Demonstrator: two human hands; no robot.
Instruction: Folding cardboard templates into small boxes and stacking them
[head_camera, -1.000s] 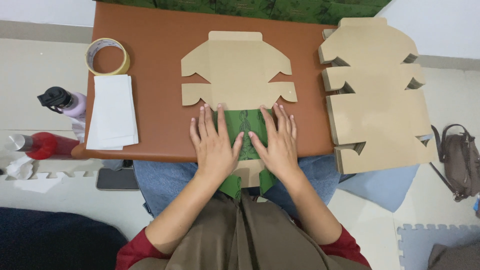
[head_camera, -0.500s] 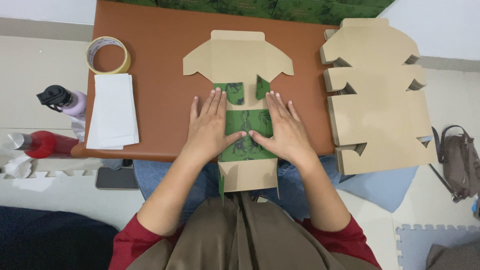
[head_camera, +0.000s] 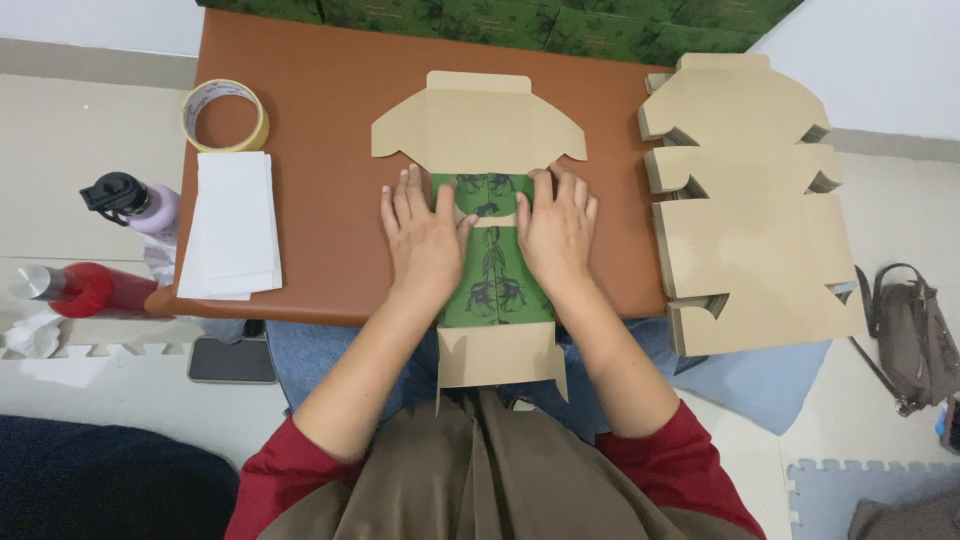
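Both hands slid up the box blank (head_camera: 478, 130) — left hand (head_camera: 425, 238), right hand (head_camera: 556, 232), fingers flat; I'd press folds evenly.

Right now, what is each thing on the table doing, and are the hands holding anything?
Flat box blank: partly folded, green printed side panels turned inward.
Left hand: open, pressing flat on the fold.
Right hand: open, pressing flat on the fold.
Stack of blanks: unfolded, piled.
Tape roll: lying flat.
White sheets: stacked flat.

both hands (head_camera: 490, 235) flat — palms down, side by side
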